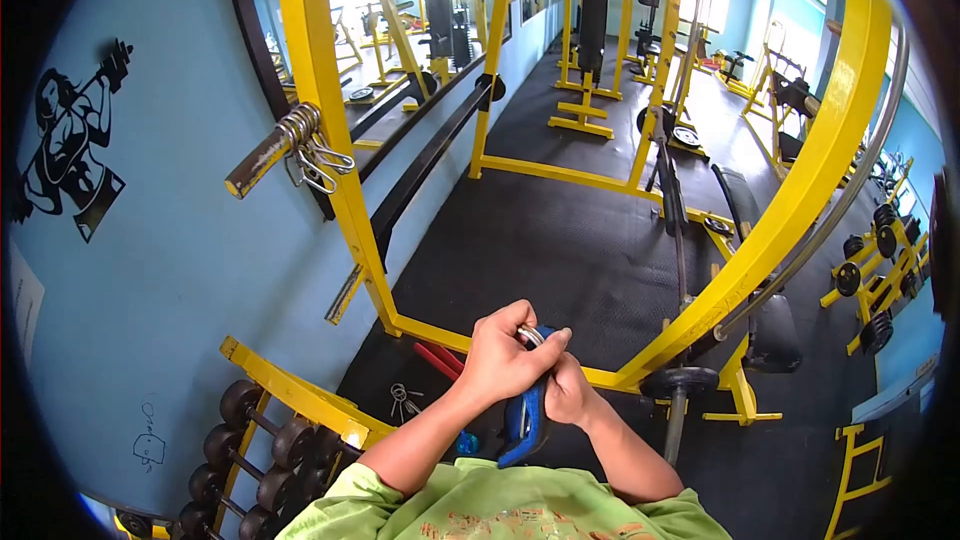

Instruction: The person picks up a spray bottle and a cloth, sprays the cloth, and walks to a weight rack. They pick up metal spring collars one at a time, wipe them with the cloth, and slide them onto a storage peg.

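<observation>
Close to my chest, both hands are closed on a blue padded strap [522,430] with metal fittings. My left hand [502,352] wraps its upper end, thumb stretched along the top, by a silvery metal ring [531,336]. Lower and to the right, my right hand [568,392] grips the strap's side with curled fingers. Much of the strap is hidden behind my fingers; its lower end hangs toward my green shirt [520,505].
Around me stands a yellow rack [450,336], with spring collars [318,155] on its left peg. Dumbbells [290,440] sit on a rack at lower left. Another spring collar [402,400] and a red object [438,360] lie low ahead. A barbell [678,410] stands right.
</observation>
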### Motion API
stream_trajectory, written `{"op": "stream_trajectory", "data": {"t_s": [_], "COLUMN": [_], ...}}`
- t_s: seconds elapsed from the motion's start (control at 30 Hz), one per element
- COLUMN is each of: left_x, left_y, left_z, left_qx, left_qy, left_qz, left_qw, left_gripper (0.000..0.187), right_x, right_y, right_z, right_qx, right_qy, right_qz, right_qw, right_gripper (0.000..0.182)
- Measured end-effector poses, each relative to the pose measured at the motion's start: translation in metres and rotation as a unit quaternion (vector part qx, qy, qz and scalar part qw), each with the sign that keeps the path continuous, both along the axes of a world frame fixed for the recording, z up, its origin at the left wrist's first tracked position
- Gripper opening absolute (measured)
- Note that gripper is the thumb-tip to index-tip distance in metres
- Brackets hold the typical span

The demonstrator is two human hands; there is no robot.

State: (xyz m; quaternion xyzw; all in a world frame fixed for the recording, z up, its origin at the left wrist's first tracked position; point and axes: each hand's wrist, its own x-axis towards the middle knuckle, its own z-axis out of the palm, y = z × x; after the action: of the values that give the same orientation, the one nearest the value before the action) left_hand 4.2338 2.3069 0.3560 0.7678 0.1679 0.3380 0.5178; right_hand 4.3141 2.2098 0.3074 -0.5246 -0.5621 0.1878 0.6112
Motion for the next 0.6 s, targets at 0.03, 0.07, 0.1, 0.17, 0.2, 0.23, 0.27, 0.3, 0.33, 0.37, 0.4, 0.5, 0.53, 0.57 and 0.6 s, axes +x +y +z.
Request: {"op": "stream_trajectory", "data": {"t_s": [0.03, 0.07, 0.1, 0.17, 0.2, 0.23, 0.27, 0.3, 0.33, 0.37, 0.4, 0.5, 0.53, 0.57, 0.6], "left_x": [0.003, 0.006, 0.007, 0.01, 0.013, 0.016, 0.018, 0.016, 0.014, 0.014, 0.016, 0.007, 0.003, 0.002, 0.0], "left_y": [0.001, 0.001, 0.004, 0.013, 0.02, 0.027, 0.035, 0.043, 0.048, 0.052, 0.059, 0.074, 0.077, 0.074, 0.071], "left_z": [0.001, 0.004, 0.008, 0.009, 0.007, 0.005, 0.006, 0.009, 0.009, 0.01, 0.009, 0.015, 0.016, 0.016, 0.016], "left_qx": [-0.001, -0.001, 0.007, -0.027, -0.088, -0.147, -0.171, -0.19, -0.212, -0.234, -0.287, -0.366, -0.374, -0.374, -0.383], "left_qy": [0.008, 0.006, 0.006, -0.015, -0.045, -0.075, -0.116, -0.149, -0.173, -0.199, -0.235, -0.267, -0.261, -0.263, -0.267], "left_qz": [0.013, 0.011, 0.002, -0.025, -0.013, -0.003, 0.026, 0.036, 0.043, 0.05, 0.042, -0.014, -0.038, -0.04, -0.073], "left_qw": [1.0, 1.0, 1.0, 0.999, 0.995, 0.986, 0.978, 0.97, 0.961, 0.95, 0.928, 0.891, 0.889, 0.888, 0.881], "left_gripper": [0.04, 0.04, 0.04, 0.038, 0.037, 0.036, 0.035, 0.035, 0.035, 0.035, 0.035, 0.035, 0.034, 0.034, 0.034], "right_x": [0.003, 0.001, -0.009, -0.017, -0.028, -0.043, -0.054, -0.059, -0.067, -0.072, -0.074, -0.065, -0.049, -0.037, -0.031], "right_y": [0.003, 0.002, 0.002, -0.002, -0.006, -0.01, -0.016, -0.023, -0.031, -0.038, -0.043, -0.05, -0.043, -0.039, -0.04], "right_z": [-0.003, -0.002, 0.0, -0.021, -0.02, -0.016, -0.019, -0.033, -0.039, -0.043, -0.049, -0.063, -0.071, -0.072, -0.057], "right_qx": [0.016, 0.015, 0.04, -0.004, 0.008, 0.022, 0.019, -0.004, -0.001, 0.002, 0.0, 0.007, 0.008, 0.009, -0.018], "right_qy": [-0.039, -0.04, -0.024, 0.217, 0.285, 0.351, 0.372, 0.376, 0.442, 0.504, 0.503, 0.37, 0.408, 0.444, 0.552], "right_qz": [-0.007, -0.009, -0.049, 0.034, 0.021, 0.007, 0.039, 0.079, 0.094, 0.109, 0.109, 0.192, 0.216, 0.239, 0.182], "right_qw": [0.999, 0.999, 0.998, 0.976, 0.958, 0.936, 0.927, 0.923, 0.892, 0.857, 0.858, 0.909, 0.887, 0.864, 0.814], "right_gripper": [0.017, 0.017, 0.017, 0.015, 0.015, 0.015, 0.019, 0.021, 0.021, 0.021, 0.021, 0.023, 0.024, 0.026, 0.029]}}
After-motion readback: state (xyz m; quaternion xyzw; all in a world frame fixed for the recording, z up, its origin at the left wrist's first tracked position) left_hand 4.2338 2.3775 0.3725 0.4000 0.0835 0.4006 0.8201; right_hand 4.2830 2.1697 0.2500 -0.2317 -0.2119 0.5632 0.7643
